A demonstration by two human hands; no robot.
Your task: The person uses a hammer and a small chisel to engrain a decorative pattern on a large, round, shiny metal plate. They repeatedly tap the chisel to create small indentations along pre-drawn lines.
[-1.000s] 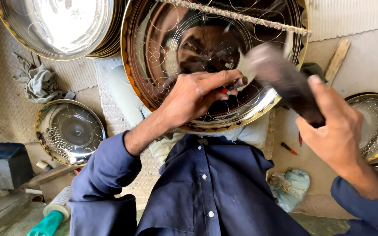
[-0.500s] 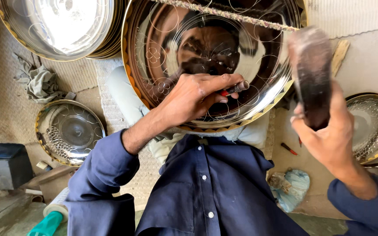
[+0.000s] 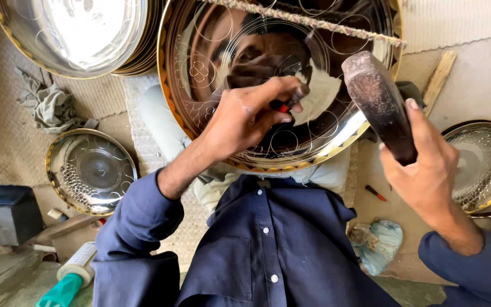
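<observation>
The left hand [image 3: 240, 122] has its fingers pinched shut around a small red-handled punch [image 3: 286, 104], tip set on the big polished metal tray [image 3: 211, 68] lying across the lap. At three o'clock of it, the right hand [image 3: 427, 170] grips a dark hammer [image 3: 377, 102], head raised above the tray's rim
</observation>
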